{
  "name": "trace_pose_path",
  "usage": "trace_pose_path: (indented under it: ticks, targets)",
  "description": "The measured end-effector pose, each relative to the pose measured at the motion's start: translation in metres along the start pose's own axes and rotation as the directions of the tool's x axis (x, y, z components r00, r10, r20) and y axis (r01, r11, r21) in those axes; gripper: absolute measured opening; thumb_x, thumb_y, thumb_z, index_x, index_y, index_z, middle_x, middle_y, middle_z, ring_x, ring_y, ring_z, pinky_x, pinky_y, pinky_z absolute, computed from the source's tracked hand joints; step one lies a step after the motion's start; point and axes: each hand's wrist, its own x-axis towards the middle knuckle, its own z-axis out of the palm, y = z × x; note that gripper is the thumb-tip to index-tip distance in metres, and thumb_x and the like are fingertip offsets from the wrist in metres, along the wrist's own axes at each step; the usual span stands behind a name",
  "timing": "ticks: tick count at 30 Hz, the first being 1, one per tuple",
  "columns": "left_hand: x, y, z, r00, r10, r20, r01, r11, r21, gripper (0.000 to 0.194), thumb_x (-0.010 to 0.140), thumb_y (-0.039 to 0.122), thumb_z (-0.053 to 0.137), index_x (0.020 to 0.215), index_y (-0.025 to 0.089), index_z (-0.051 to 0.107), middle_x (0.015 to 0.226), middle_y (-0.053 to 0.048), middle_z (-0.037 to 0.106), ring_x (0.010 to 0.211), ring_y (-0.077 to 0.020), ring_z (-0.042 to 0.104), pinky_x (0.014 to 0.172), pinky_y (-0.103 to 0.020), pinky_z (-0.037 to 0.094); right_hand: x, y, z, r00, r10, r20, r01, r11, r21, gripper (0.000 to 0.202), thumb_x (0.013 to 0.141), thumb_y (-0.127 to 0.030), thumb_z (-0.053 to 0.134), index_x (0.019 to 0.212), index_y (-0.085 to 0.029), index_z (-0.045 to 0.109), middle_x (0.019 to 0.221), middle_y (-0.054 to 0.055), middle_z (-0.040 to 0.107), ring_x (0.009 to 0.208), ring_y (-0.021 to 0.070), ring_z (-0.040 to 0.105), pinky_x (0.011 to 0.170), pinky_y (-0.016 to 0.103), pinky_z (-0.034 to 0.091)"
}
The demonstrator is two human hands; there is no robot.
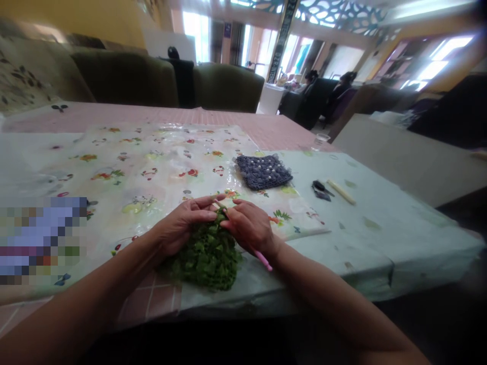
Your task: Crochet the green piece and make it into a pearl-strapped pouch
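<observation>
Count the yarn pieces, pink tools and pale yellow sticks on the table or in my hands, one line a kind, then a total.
Yarn pieces: 2, the green piece and the blue-grey piece
Pink tool: 1
Pale yellow stick: 1
Total: 4

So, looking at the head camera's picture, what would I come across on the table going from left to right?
A pixelated bluish item → the left hand → a dark, beaded crocheted piece → a small black tool → a pale yellow stick.
</observation>
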Motion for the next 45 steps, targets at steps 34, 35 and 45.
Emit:
trace_pose_path:
  ticks: [34,35,45]
  targets:
    - [-0.002,0.012,-0.009,0.960,0.272,0.068,-0.230,0.625,0.746,0.050,0.077,0.039,0.076,0.123,0.022,0.067,0.109,-0.007,0.071,0.113,-0.0278,0.059,0.101,-0.038,0.038,0.005,-0.002,-0.001,0.956,0.257,-0.140,-0.224,0.951,0.212,0.007,0.093,-0.019,0.054,0.089,-0.021,0.059,0.075,0.003,0.062,0.075,0.0180,0.059,0.078,0.035,0.051]
    - [-0.002,0.011,-0.007,0.967,0.249,0.050,-0.218,0.711,0.668,0.064,0.075,0.037,0.079,0.135,0.023,0.059,0.109,-0.007,0.071,0.112,-0.0266,0.060,0.100,-0.037,0.040,0.005,-0.003,-0.001,0.956,0.253,-0.148,-0.220,0.953,0.206,0.007,0.093,-0.019,0.053,0.090,-0.021,0.059,0.075,0.004,0.062,0.075,0.0182,0.059,0.076,0.035,0.050]
    - [-0.010,-0.003,0.008,0.988,0.153,-0.015,-0.146,0.965,0.217,0.095,0.073,0.016,0.079,0.154,0.030,0.031,0.084,0.004,0.066,0.075,-0.0107,0.061,0.075,-0.024,0.045,0.007,-0.002,-0.005,0.968,0.244,0.053,-0.241,0.859,0.452,0.020,0.099,-0.034,0.051,0.095,-0.019,0.063,0.073,0.000,0.051,0.063,0.0125,0.050,0.058,0.026,0.042]
